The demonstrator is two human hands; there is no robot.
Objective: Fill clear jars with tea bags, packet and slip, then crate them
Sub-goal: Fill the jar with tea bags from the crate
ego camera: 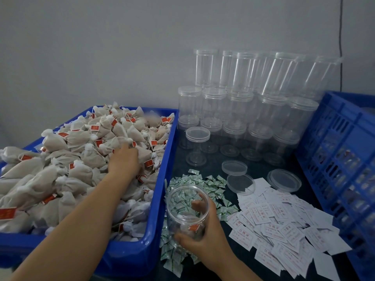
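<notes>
At frame centre, the left hand [124, 159] reaches into the blue bin [158, 199] of tea bags [81, 159]; lower right of centre, the right hand [205, 238] grips an open jar [187, 211].

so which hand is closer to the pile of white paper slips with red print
Right. The right hand grips the open clear plastic jar just left of the slips; the left hand is in the blue tub.

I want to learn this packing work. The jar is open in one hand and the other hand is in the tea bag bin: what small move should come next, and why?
Probably the left hand should close on a tea bag in the blue bin and carry it to the jar. The right hand holds that jar open and tilted toward the bin, with only a few bags inside.
</notes>
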